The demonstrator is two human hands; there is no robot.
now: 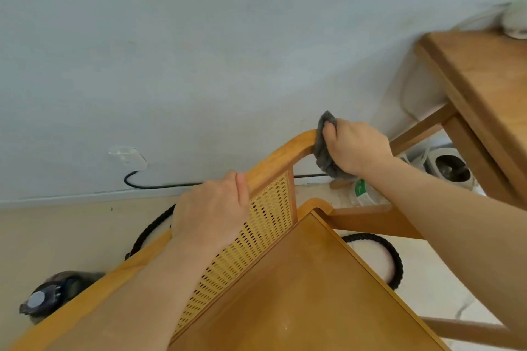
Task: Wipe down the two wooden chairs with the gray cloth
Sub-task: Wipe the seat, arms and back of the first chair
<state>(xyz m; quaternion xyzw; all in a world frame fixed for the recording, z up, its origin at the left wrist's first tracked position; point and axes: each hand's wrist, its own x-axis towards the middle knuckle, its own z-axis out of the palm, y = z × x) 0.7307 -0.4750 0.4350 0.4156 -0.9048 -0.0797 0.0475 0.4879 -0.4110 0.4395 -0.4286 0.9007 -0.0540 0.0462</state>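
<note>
At centre frame, the left hand [211, 208] grips the curved top rail of the wooden chair [285, 293], just above its cane back panel [256, 236]. Right of centre, the right hand [359, 148] clutches the gray cloth [323, 148], pressing it around the rail's far end, below the wooden table [484, 88].

The chair [285, 151] was smooth, satin-finished honey wood with a perforated woven cane back, the cloth [323, 148] soft matt gray fabric, the far-right table [484, 80] darker wood.
</note>
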